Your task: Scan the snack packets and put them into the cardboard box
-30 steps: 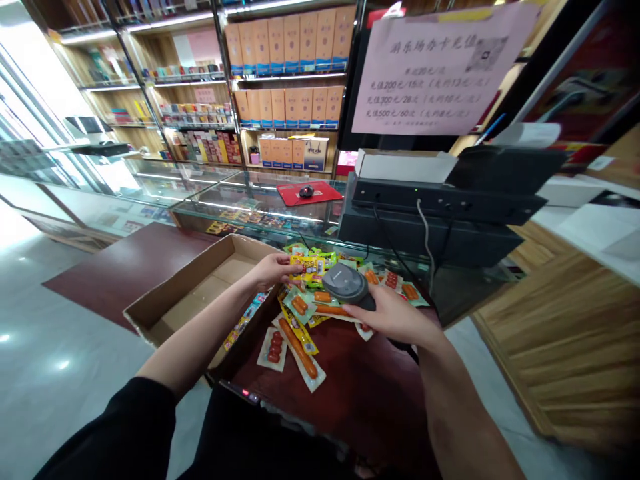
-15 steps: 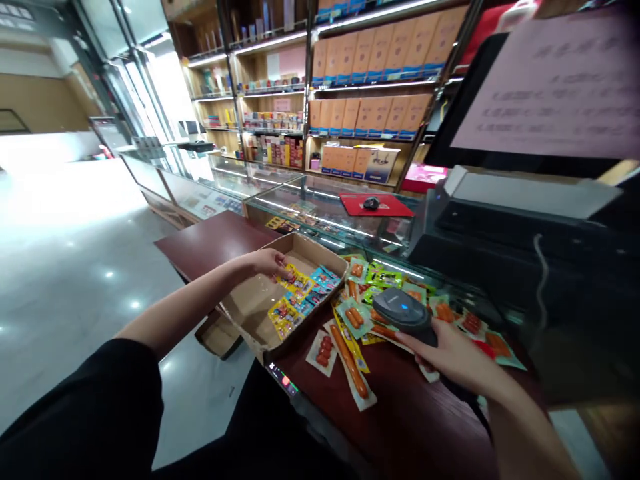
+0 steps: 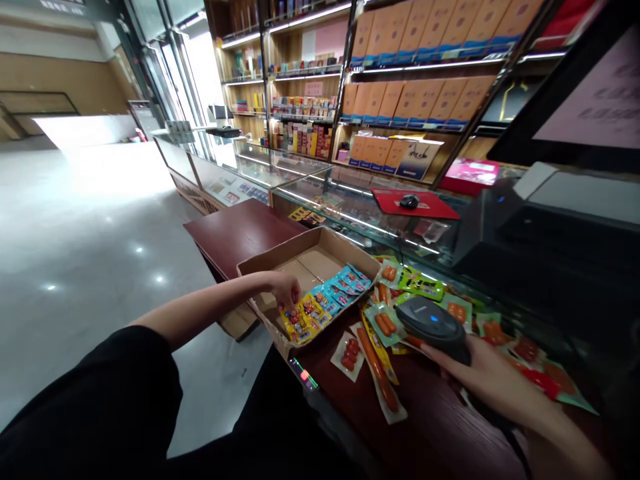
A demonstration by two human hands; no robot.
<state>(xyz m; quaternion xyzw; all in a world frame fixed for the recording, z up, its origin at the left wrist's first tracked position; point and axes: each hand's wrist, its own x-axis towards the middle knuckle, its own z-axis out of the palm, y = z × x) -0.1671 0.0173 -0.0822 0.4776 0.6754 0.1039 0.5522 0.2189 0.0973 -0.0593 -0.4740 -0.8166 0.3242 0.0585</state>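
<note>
My left hand [image 3: 285,291] is inside a shallow cardboard box [image 3: 270,265], its fingers curled down together at the end of a row of snack packets. They pinch at the top edge of a yellow snack packet [image 3: 296,325]. Blue snack packets [image 3: 345,287] continue the row along the box's near right side. My right hand [image 3: 493,373] is wrapped around a dark barcode scanner [image 3: 433,323], whose head shows a blue light. Beneath and around the scanner lie packed sausages, among them a long sausage [image 3: 377,370] and a small pack of red sausages [image 3: 349,355].
The box rests on a dark red table [image 3: 245,230]. Behind it runs a glass display counter [image 3: 350,200] with a black mouse [image 3: 409,201] on a red mat. A black monitor [image 3: 555,100] stands at right. A lit phone [image 3: 304,375] is at the table's front edge.
The view has turned left. My left hand has lowered, and the yellow packet it held over the others now lies in the row. My right hand still holds the scanner over the sausages.
</note>
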